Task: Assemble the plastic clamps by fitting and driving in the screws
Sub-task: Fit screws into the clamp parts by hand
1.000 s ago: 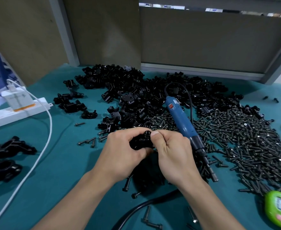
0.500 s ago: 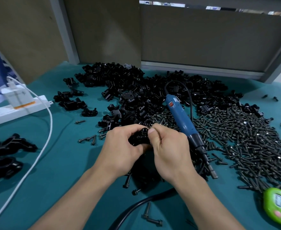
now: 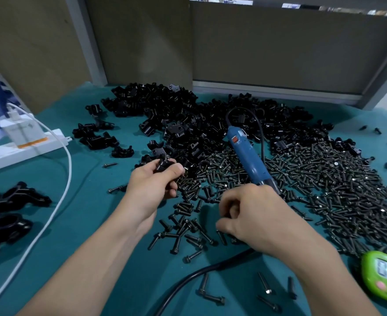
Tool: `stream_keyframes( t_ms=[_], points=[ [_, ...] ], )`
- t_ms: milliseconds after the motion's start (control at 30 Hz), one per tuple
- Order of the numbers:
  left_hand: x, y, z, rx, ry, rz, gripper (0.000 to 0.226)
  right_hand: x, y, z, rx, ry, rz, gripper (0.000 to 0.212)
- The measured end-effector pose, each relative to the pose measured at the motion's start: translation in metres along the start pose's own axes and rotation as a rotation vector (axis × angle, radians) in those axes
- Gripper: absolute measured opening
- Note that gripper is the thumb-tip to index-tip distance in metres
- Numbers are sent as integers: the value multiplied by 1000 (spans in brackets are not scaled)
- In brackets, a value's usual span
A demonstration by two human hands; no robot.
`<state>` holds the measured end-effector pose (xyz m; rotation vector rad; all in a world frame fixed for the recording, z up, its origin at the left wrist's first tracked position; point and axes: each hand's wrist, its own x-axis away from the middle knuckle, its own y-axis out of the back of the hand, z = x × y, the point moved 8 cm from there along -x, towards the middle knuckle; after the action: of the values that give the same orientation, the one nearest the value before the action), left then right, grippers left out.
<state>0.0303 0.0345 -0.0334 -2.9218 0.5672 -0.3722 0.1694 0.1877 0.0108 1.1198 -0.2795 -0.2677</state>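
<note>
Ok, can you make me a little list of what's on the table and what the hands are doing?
Left hand: holds a black plastic clamp
Right hand: fingers curled down among loose screws; whether it pinches one is unclear
Electric screwdriver: blue, lying on the screw pile
Clamp parts pile: at the back
Timer: green, near right
Table cover: teal

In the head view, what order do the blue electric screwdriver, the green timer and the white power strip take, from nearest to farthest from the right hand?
1. Blue electric screwdriver, just behind the right hand.
2. Green timer, at the near right corner.
3. White power strip, at the far left.
</note>
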Motion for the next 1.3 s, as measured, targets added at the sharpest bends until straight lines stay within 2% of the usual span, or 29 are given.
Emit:
stream_keyframes(
  t_ms=[167,333,467,667,900,1033,1300],
  points=[
    [3,-9,2,99,52,118,26,4,-11,14,16,37,107,16],
    [5,-15,-1,55,36,180,24,6,-17,20,32,52,72,7],
    [12,-24,-6,91,51,296,29,1,-9,11,-179,-3,25,11],
    [19,-35,-6,34,73,386,37,-7,4,-2,-666,-40,-202,15],
    [22,-38,-5,-22,66,447,28,-8,9,-11,-925,-27,-416,18],
    [25,-39,-6,-27,58,480,30,-11,6,-4,-1002,18,-365,19],
    [25,-39,-7,-21,34,492,32,-16,-1,-4,-991,19,-299,20]
  ],
)
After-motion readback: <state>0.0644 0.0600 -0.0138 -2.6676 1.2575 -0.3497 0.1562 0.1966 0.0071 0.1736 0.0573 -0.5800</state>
